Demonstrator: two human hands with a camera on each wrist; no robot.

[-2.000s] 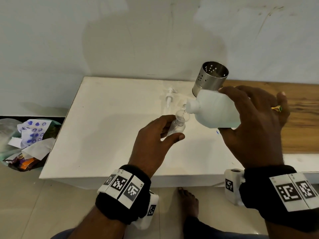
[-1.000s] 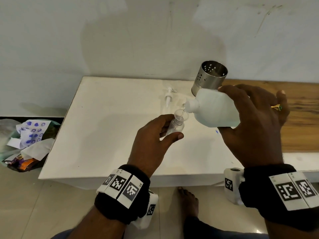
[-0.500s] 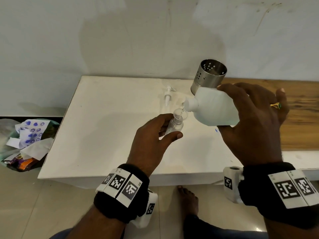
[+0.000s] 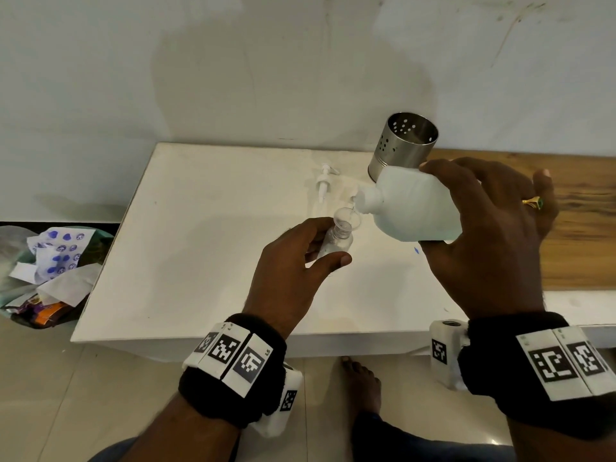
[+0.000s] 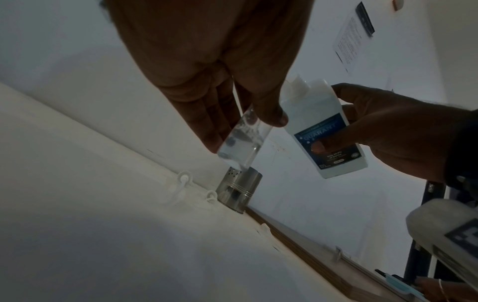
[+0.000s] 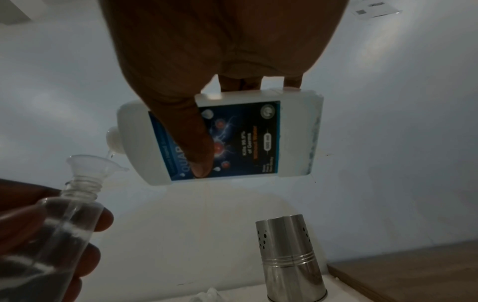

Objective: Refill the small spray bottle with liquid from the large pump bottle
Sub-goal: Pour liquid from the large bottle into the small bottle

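My left hand [image 4: 300, 261] grips the small clear spray bottle [image 4: 336, 243] upright above the white table [image 4: 200, 261]; a small clear funnel [image 4: 347, 221] sits in its neck. The bottle [image 5: 243, 141] holds some clear liquid. My right hand [image 4: 483, 235] holds the large white bottle [image 4: 413, 208] tipped sideways, its open neck just over the funnel [image 6: 95, 165]. A thin trickle of liquid [image 6: 111, 154] runs from the neck into the funnel. The large bottle's blue label [image 6: 227, 141] faces down. Its removed pump head [image 4: 325, 183] lies on the table behind.
A perforated steel cup [image 4: 403, 145] stands at the table's back edge, just behind the large bottle. A wooden surface [image 4: 573, 228] adjoins the table on the right. A bag of paper waste [image 4: 46, 271] lies on the floor at left. My bare foot [image 4: 361, 381] is below the table front.
Both hands and both bottles hold nearly the same pose; the large bottle stays tipped over the funnel. The whole scene has shifted only slightly in view.
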